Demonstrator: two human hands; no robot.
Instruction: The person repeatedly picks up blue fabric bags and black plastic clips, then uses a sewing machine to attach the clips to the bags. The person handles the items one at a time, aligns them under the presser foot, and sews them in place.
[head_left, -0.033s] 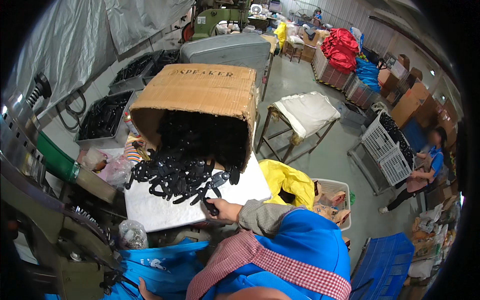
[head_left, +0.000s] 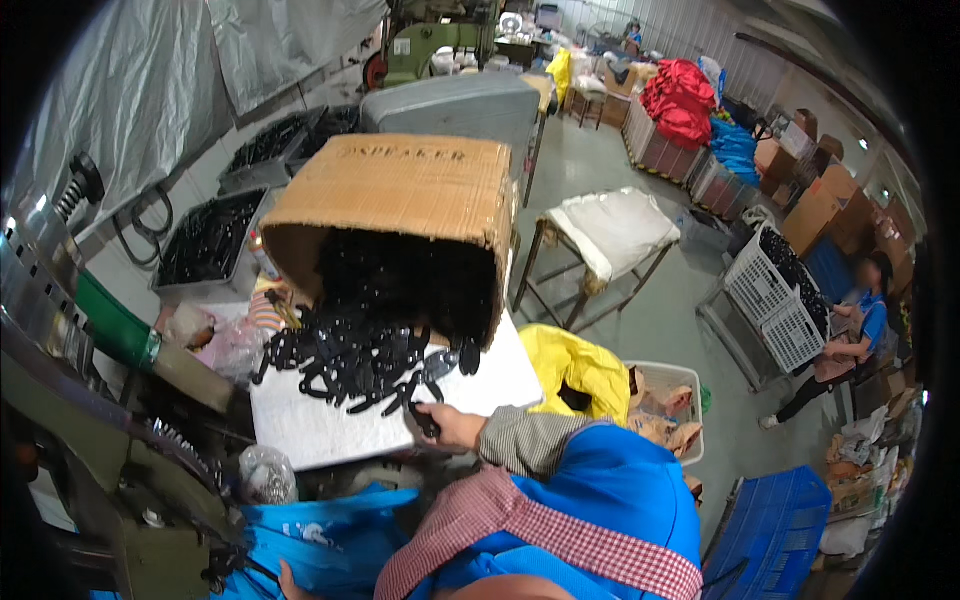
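Note:
My right hand is closed at the near edge of a white board. It grips a small black elongated piece that looks like a knife handle. Beyond it lies a heap of similar black pieces, spilling from a cardboard box tipped on its side with its mouth toward me. More black pieces fill the dark inside of the box. Only a bit of my left hand shows at the lower edge, beside blue cloth; its fingers are mostly hidden.
A green machine stands close on my left. Grey bins of black parts are behind it. To the right are a yellow bag, a white basket and a cloth-topped stool. Farther right a person stands by a cart.
The view has shifted very slightly. My right hand keeps hold of the black piece at the board's near edge, and the piece is tilted a little differently.

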